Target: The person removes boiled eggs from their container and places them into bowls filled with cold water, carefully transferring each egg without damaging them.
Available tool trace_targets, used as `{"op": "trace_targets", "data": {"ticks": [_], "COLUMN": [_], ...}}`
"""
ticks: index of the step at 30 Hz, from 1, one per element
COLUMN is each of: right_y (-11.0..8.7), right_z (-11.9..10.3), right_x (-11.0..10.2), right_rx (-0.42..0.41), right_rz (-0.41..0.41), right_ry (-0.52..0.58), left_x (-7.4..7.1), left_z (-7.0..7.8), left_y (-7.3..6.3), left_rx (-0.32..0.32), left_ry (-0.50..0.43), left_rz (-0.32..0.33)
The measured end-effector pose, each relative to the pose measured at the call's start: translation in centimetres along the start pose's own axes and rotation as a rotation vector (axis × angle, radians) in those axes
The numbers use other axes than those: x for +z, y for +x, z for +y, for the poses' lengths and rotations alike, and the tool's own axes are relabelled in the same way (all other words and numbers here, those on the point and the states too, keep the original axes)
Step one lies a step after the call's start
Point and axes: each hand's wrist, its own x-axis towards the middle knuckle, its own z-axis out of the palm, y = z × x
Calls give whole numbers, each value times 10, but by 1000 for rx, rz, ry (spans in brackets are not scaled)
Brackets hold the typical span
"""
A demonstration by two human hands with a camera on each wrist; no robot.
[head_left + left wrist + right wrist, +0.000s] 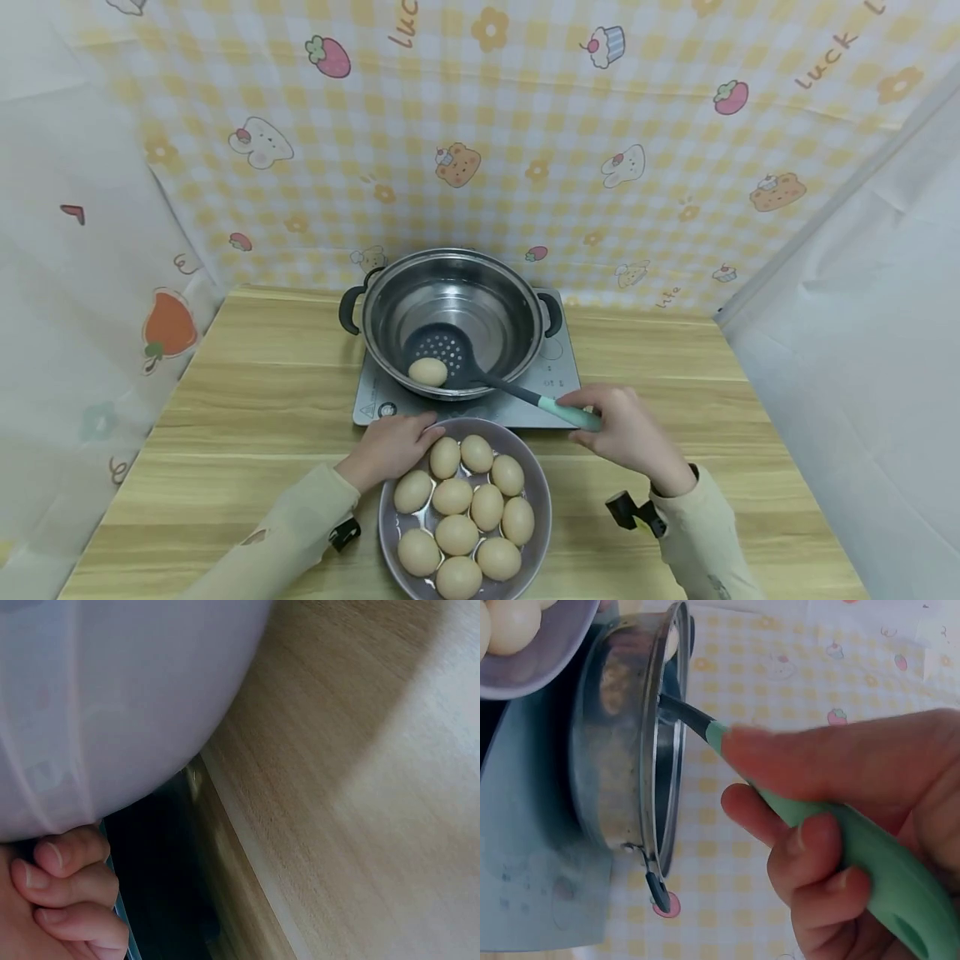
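My right hand [626,429] grips the mint-green handle of a dark skimmer [517,392]; in the right wrist view its fingers curl round the handle. The skimmer's perforated head is inside a steel pot [495,287], with one egg [427,372] on it near the pot's front-left side. My left hand [393,446] holds a greyish-purple bowl [545,508] at its far-left edge, thumb over the rim. In the left wrist view its fingers [71,885] are curled against the bowl's outside. Several light-brown eggs [456,535] lie in the bowl.
The pot, with two black side handles [551,315], stands on a flat grey cooktop [558,375]. Under them is a wooden table [247,417]. A checked patterned cloth [525,125] hangs behind, and white sheets [862,333] hang at both sides.
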Motion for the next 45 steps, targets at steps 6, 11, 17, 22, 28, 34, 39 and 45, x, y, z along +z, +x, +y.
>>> {"op": "trace_targets", "data": {"ticks": [6, 11, 17, 22, 28, 34, 39, 45], "right_y": [3, 2, -6, -23, -53, -81, -100, -112], "right_z": [1, 1, 0, 2, 3, 10, 15, 17], "right_x": [5, 2, -12, -27, -45, -50, -44, -34], "right_rx": [4, 33, 50, 2, -65, -144, -137, -92], "right_rz": [-30, -45, -7, 44, 114, 177, 152, 94], "right_ry": [78, 154, 193, 167, 147, 137, 158, 141], "left_x": [1, 1, 0, 1, 2, 3, 3, 2], "left_z": [0, 0, 0, -1, -3, -4, -3, -1], "left_y": [0, 0, 1, 1, 1, 1, 1, 2], "left_rx": [6, 14, 14, 23, 27, 27, 22, 6], "left_ry": [-4, 3, 4, 9, 5, 12, 3, 17], "left_rz": [4, 8, 6, 8, 7, 16, 30, 20]}}
